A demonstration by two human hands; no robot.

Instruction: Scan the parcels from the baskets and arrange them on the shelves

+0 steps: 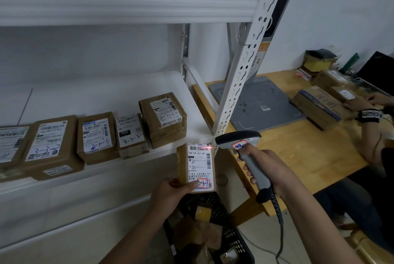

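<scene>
- Our left hand is pinching the lower end of a small brown parcel. The thumb is lying on the white label, and the parcel is standing upright just in front of the shelf edge.
- Our right hand is gripping the handle of the grey scanner with the fingers curled round it. The scanner head is pointing at the top of the parcel.
- A red light is falling on the barcode at the top of the label.
- On the white shelf a row of brown boxes is lying with the labels facing up. Some are bearing handwritten numbers.
- Below our hands a black basket is holding more brown packages.
- To the right, on the wooden counter, another person's hand is resting on a cardboard carton.
</scene>
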